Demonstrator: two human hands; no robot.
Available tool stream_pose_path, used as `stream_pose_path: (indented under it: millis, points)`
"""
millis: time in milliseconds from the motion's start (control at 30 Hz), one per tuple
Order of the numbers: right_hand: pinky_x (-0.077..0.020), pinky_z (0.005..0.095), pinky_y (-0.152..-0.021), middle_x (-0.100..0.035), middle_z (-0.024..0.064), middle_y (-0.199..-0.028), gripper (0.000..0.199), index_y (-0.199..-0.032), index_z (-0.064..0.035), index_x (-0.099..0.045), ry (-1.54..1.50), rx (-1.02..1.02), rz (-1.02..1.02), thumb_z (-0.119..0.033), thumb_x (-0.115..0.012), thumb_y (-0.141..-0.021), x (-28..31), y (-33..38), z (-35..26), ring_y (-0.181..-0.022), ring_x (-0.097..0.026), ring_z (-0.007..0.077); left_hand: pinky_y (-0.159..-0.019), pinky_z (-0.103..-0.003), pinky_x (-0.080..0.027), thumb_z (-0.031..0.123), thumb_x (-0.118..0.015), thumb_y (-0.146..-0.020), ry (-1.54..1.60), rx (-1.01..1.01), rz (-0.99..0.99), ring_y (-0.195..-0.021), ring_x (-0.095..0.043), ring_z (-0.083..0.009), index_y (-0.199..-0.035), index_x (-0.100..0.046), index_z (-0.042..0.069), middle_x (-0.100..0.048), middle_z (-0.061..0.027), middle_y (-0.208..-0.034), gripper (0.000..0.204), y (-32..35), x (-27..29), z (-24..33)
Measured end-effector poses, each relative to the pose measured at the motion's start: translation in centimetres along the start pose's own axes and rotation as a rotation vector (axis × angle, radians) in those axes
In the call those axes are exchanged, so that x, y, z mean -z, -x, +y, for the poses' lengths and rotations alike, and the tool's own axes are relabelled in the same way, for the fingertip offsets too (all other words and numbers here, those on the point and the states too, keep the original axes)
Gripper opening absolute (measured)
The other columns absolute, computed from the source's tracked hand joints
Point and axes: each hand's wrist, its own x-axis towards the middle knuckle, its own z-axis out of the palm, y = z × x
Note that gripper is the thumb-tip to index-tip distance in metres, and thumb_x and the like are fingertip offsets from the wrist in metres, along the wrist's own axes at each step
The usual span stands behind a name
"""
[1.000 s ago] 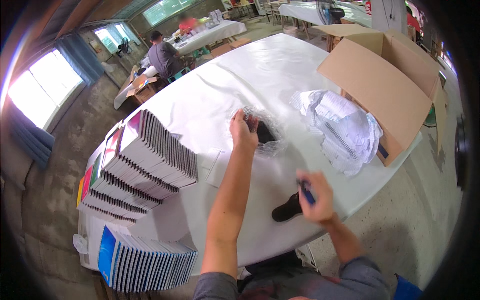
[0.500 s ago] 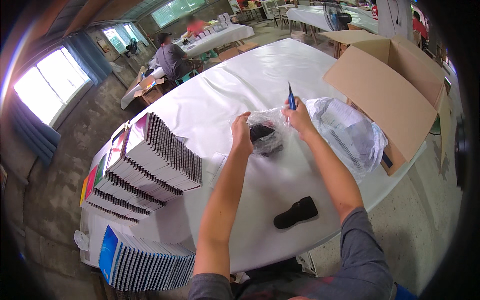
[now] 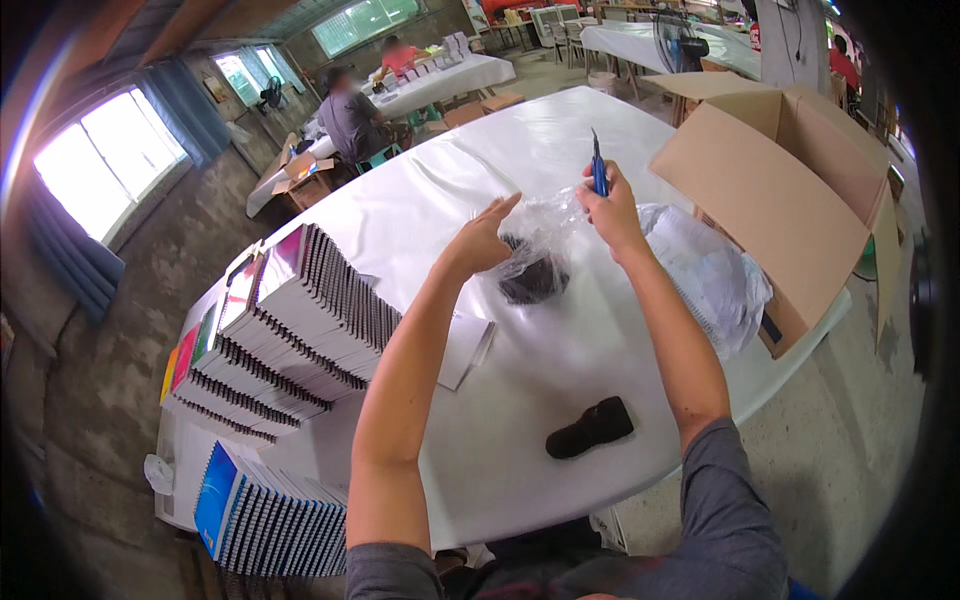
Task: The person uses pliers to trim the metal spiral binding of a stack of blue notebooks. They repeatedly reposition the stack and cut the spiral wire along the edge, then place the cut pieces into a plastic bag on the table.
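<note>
A blue-handled craft knife (image 3: 599, 174) points upward in my right hand (image 3: 613, 212), whose fingers are closed around it. Clear plastic wrap (image 3: 553, 217) stretches from beside that hand over a dark bundle (image 3: 536, 282); whether the right fingers also pinch the wrap is hard to tell. My left hand (image 3: 482, 240) is at the bundle's left side, fingers stretched out and apart, holding nothing. The bundle's contents are blurred under the film. Closer to me, a black, soft-looking oblong object (image 3: 590, 428) lies on the white-covered table (image 3: 500, 490).
Tall stacks of spiral-bound notebooks (image 3: 300, 340) and a blue-covered row (image 3: 280, 525) stand at left. A pale booklet (image 3: 465, 350) lies beside my left forearm. At right are a plastic-wrapped pile (image 3: 705, 270) and an open cardboard box (image 3: 770, 190). People sit at far tables.
My left hand has opened and moved away from the wrap, slightly left and up. My right hand with the knife has risen a little to the right. More of the pale booklet shows.
</note>
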Motion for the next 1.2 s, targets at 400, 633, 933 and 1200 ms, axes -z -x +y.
stream_pose_path:
  millis: [400,633,933,1200]
  points:
    - [-0.0415,0.0265,-0.056,-0.056,0.0020,-0.073,0.020,-0.095,-0.0092,-0.053,-0.089,-0.059,0.015,-0.006,-0.062,-0.077,0.0,1.2,2.6,-0.061,-0.052,0.0108,-0.107,-0.064,-0.010,0.013,-0.065,-0.078,-0.075,-0.125,0.179,-0.130,-0.037,-0.0323,-0.149,-0.002,0.021,-0.041,-0.0164,-0.138,0.096,2.1,-7.4,-0.7]
    - [-0.0402,0.0234,-0.058,-0.053,-0.0020,-0.074,0.020,-0.097,-0.0089,-0.054,-0.066,0.030,-0.029,-0.007,-0.062,-0.079,0.1,2.1,1.1,-0.063,-0.049,0.0074,-0.106,-0.062,-0.019,0.034,-0.058,-0.088,0.009,-0.071,0.095,-0.133,-0.034,-0.0340,-0.147,-0.020,0.022,-0.032,-0.0181,-0.145,0.072,3.0,-7.9,0.1]
    - [-0.0440,0.0296,-0.081,-0.057,0.0071,-0.098,0.038,-0.108,-0.0042,-0.055,0.268,0.363,0.156,-0.022,-0.071,-0.078,4.4,5.6,-0.5,-0.092,-0.055,0.0187,-0.095,-0.067,-0.029,0.037,-0.064,-0.083,-0.433,-0.239,0.303,-0.122,-0.046,-0.0289,-0.138,-0.039,0.018,-0.043,-0.0092,-0.138,0.063,13.3,-7.8,6.7]
    - [-0.0432,0.0233,-0.068,-0.045,0.0015,-0.091,0.065,-0.135,-0.0080,-0.031,-0.639,-0.107,-0.405,-0.017,-0.062,-0.078,1.9,21.7,-5.2,-0.082,-0.046,0.0102,-0.096,-0.042,-0.040,0.028,-0.063,-0.086,0.588,-0.457,-0.274,-0.118,-0.049,-0.0289,-0.133,-0.046,0.008,-0.051,-0.0131,-0.128,0.055,35.0,-10.6,9.1]
